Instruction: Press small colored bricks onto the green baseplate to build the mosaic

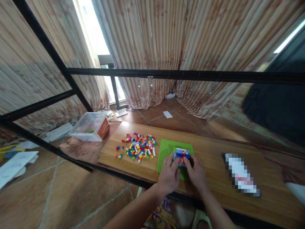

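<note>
brick build (182, 151) was held between left hand (169, 175) and right hand (196, 173) | green baseplate (166, 149) probably best kept flat, tbh

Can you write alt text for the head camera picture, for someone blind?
A person's left hand and right hand touch a small multicoloured brick build on a green baseplate. Loose bricks lie left of it on the wooden table; farther left sits a clear plastic box.

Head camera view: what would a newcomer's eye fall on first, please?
Probably the pile of colourful bricks, scattered on the wooden table, left of the bright green baseplate. Over that baseplate, the left hand and right hand touch a multicoloured brick build.
</note>
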A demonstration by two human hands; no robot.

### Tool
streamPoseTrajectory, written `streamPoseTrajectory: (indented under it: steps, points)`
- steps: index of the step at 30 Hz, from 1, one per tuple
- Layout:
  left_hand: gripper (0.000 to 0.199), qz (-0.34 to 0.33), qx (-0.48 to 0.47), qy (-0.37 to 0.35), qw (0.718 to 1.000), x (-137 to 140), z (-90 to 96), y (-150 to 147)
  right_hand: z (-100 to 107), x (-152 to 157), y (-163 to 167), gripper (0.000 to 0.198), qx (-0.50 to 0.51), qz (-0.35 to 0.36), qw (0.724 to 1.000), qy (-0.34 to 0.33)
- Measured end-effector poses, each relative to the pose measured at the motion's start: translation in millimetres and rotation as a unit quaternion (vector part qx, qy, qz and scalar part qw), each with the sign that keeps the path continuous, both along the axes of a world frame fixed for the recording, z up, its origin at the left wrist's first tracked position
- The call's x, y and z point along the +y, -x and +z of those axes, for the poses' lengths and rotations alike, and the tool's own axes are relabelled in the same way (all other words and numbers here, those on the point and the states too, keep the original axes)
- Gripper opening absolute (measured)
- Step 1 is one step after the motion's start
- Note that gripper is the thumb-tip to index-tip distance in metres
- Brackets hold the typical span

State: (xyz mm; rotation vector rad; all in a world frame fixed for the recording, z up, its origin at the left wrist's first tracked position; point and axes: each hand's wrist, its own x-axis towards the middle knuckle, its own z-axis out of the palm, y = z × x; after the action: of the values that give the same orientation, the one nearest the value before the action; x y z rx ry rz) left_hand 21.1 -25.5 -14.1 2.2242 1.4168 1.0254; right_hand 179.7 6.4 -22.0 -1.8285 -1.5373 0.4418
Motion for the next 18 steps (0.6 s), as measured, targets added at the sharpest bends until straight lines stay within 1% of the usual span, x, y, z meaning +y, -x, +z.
streamPoseTrajectory:
  steps: [2,4,6,8,10,13,15,18]
  points:
    - [0.047,0.029,-0.004,-0.011,1.000,0.5,3.2,9.2,0.1,0.7,-0.8,0.068,-0.003,0.000,1.000,0.009]
    - [0.041,0.084,0.008,-0.021,0.996,4.7,9.1,25.0,0.8,1.4,-1.1,0.067,-0.003,-0.001,1.000,0.016]
    - [0.037,0.149,0.043,-0.020,0.988,13.1,17.6,45.0,2.1,1.7,-0.6,0.066,-0.001,-0.004,1.000,0.021]
    - [0.038,0.199,0.098,-0.008,0.975,24.2,27.2,64.5,3.3,1.3,0.6,0.066,0.002,-0.007,1.000,0.021]
    - [0.043,0.202,0.159,0.014,0.966,34.9,35.3,79.9,4.0,0.4,1.6,0.065,0.007,-0.012,1.000,0.016]
    - [0.043,0.177,0.218,0.032,0.959,45.4,41.5,92.7,3.9,-1.4,-0.7,0.065,0.033,-0.004,0.999,0.002]
    - [0.041,0.161,0.238,0.033,0.957,48.5,42.5,96.1,3.9,-2.9,-5.8,0.064,0.084,0.016,0.996,-0.006]
    - [0.037,0.145,0.248,0.026,0.957,49.8,43.2,96.5,6.2,-5.5,-16.1,0.061,0.190,0.047,0.981,-0.012]
